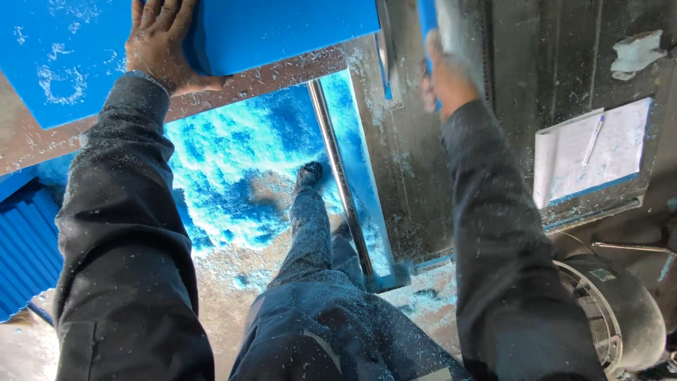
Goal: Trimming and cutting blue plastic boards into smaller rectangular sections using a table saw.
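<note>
A large blue foam board (282, 28) lies on a metal machine table at the top of the head view. My left hand (162, 46) rests flat on its near edge, fingers spread over the board. A second blue board (56, 63), dusted with white specks, lies to its left. My right hand (444, 81) is blurred and grips a thin blue strip (427, 17) that stands up near the top edge. Both arms wear dark sleeves covered in dust.
Blue shavings (240, 162) cover the floor below, around my leg and shoe (308, 173). A metal rail (338, 176) runs along the table's edge. A paper pad with a pen (592, 152) lies at right. A round motor housing (620, 310) sits at lower right. Stacked blue sheets (25, 247) stand at left.
</note>
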